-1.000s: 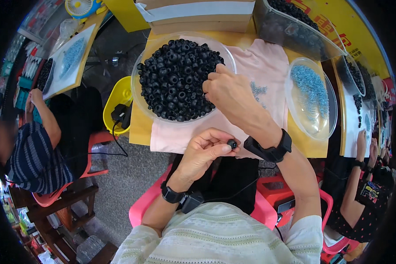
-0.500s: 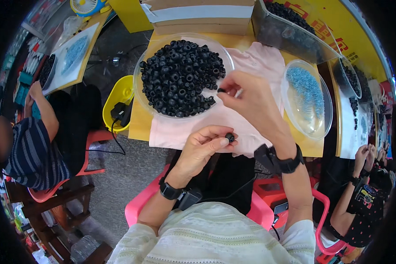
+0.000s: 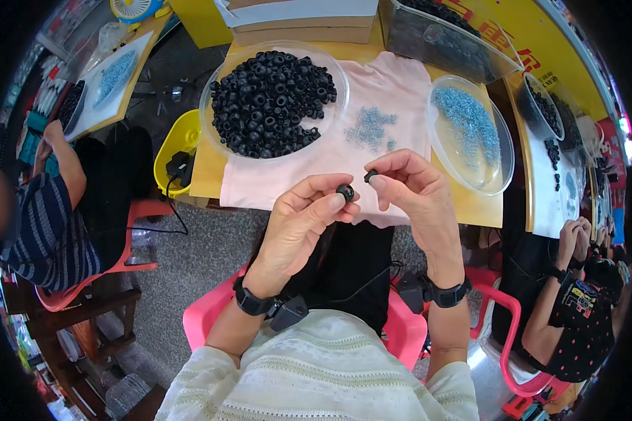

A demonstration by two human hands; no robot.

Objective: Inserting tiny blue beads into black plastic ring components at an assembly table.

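Note:
My left hand [image 3: 307,210] pinches a round black plastic piece [image 3: 345,191] with a hole facing up. Close beside it, the thumb and fingertips of my right hand [image 3: 418,193] grip a smaller black plastic part [image 3: 371,175]; the two parts are slightly apart. Both hands are over the front of a pink cloth [image 3: 260,184]. Beyond the left one, a clear round tub [image 3: 342,88] holds a heap of black pieces [image 3: 263,105]. Small light-blue pieces [image 3: 371,128] lie scattered on the cloth, too tiny to make out. More fill part of a clear oval tray [image 3: 476,181] at right.
A cardboard box [image 3: 302,29] and a clear bin of black parts [image 3: 435,45] stand at the table's back. A yellow basket [image 3: 167,158] is left of the table. People sit at neighbouring tables, one person's hand [image 3: 51,133] at left, another's hands [image 3: 573,238] at right.
My right hand has come back from the tub's edge toward my body, carrying a small black part beside the left hand. The left hand still holds its round piece. The view has shifted slightly.

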